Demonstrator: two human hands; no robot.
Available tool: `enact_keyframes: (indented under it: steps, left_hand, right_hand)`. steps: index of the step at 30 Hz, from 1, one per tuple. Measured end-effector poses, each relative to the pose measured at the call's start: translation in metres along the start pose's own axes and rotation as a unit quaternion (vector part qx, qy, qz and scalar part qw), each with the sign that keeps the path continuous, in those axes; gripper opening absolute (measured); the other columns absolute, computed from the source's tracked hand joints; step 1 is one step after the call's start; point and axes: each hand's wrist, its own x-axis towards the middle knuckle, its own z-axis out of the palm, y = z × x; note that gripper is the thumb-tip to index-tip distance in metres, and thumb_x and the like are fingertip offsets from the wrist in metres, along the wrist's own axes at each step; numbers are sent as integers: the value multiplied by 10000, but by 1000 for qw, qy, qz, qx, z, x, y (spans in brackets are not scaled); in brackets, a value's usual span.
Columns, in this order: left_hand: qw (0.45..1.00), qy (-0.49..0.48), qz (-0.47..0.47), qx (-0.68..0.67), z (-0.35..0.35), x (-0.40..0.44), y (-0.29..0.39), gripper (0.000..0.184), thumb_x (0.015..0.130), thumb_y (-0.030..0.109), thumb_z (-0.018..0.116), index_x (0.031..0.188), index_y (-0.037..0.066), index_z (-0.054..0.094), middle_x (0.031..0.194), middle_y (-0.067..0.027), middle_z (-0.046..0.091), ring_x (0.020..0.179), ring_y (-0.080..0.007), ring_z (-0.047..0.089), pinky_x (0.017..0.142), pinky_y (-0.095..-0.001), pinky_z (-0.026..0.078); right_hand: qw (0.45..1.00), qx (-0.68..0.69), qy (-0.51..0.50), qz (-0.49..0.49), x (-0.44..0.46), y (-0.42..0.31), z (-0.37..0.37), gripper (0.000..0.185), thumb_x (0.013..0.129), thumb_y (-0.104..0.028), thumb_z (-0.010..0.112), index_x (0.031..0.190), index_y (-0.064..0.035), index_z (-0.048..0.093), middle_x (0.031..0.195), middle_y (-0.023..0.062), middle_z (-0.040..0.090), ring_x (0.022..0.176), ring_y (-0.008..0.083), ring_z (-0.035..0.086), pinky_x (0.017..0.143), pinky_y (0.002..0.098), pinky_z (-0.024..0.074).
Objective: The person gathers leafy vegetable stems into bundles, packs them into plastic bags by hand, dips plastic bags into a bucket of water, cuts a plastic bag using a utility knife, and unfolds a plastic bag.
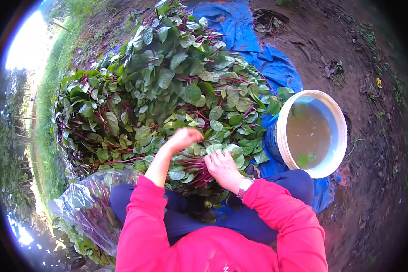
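Observation:
A bunch of purple-stemmed leafy greens (196,169), looking like Malabar spinach, lies in front of my lap with its stem ends toward me. My right hand (222,168), with a watch at the wrist, is closed on the right side of this bunch, fingers over the stems and leaves. Just above and left of it, my left hand (185,138) is raised over the leaves, slightly blurred. Its fingers are curled together, and whatever they hold, if anything, is hidden. A large heap of the same greens (167,77) spreads beyond both hands.
A white-rimmed bucket (283,129) of murky water, a leaf floating in it, stands at the right. Blue tarp (276,68) lies under the heap and bucket. Clear plastic (84,204) covers more greens at my left. Bare soil (371,181) stretches to the right, grass (54,104) to the left.

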Motion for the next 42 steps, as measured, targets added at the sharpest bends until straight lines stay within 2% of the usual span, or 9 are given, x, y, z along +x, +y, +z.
enact_keyframes:
  steps: [1, 6, 11, 19, 27, 33, 36, 39, 42]
  left_hand:
    - [983, 139, -18, 120, 3, 17, -17, 263, 829, 277, 529, 955, 77, 645, 836, -119, 640, 778, -253, 618, 739, -331, 481]
    - [888, 129, -284, 338, 30, 50, 0, 653, 822, 631, 334, 990, 83, 647, 1201, -103, 489, 1162, -253, 408, 919, -537, 286]
    - [855, 239, -140, 438, 73, 69, 4, 383, 760, 431, 586, 946, 98, 622, 1014, -72, 526, 1046, -230, 460, 901, -531, 285]
    - [877, 167, -241, 380, 73, 67, 0, 256, 778, 211, 516, 978, 85, 615, 1039, -84, 581, 1106, -229, 460, 988, -573, 194]
    - [938, 164, -63, 299, 86, 65, 10, 175, 781, 121, 443, 948, 109, 496, 681, -125, 622, 720, -283, 615, 752, -430, 408]
    - [947, 286, 30, 144, 59, 70, -13, 314, 790, 130, 514, 1102, 110, 487, 918, -177, 601, 821, -370, 570, 715, -458, 452]
    - [922, 122, -142, 340, 26, 49, -33, 181, 768, 146, 502, 899, 145, 627, 1005, -106, 583, 967, -307, 536, 794, -404, 466]
    - [932, -71, -190, 299, 5, 39, -46, 266, 774, 143, 497, 998, 187, 633, 1052, -91, 579, 1039, -265, 527, 850, -376, 449]
    - [940, -55, -97, 324, -9, 24, -42, 275, 787, 141, 477, 1006, 197, 632, 1056, -92, 581, 1039, -247, 532, 850, -371, 448]
  right_hand:
    - [1000, 3, 4, -8, 1, 0, 0, 214, 729, -153, 512, 917, -51, 516, 834, 72, 527, 854, 209, 501, 723, 372, 372]
    - [1000, -1, 17, -17, 1, -5, 1, 202, 731, -160, 514, 906, -58, 517, 812, 63, 526, 848, 202, 501, 718, 363, 365]
    - [1000, -10, 1, -15, 0, -4, 5, 201, 730, -171, 522, 900, -63, 515, 816, 59, 527, 847, 198, 501, 716, 357, 361]
    - [999, -24, 5, -24, -2, -5, 5, 186, 727, -166, 525, 885, -71, 505, 810, 53, 528, 843, 196, 507, 724, 366, 359]
    - [999, -3, -13, -31, -4, -8, 7, 170, 737, -158, 519, 883, -73, 511, 797, 54, 531, 878, 209, 509, 810, 427, 362]
    - [998, 0, 36, -46, 1, -5, 1, 176, 748, -139, 510, 906, -63, 525, 788, 60, 526, 944, 237, 502, 914, 533, 311]
    - [998, 2, 38, -57, 1, -5, -3, 188, 750, -136, 509, 919, -56, 529, 788, 64, 527, 931, 243, 509, 925, 544, 303]
    - [999, -10, 27, -46, 0, -4, -2, 197, 747, -140, 515, 923, -53, 527, 790, 69, 529, 890, 241, 527, 913, 546, 313]
    - [999, -10, -8, -43, -1, -6, -1, 206, 745, -144, 520, 929, -51, 524, 793, 71, 530, 846, 232, 541, 903, 539, 325]
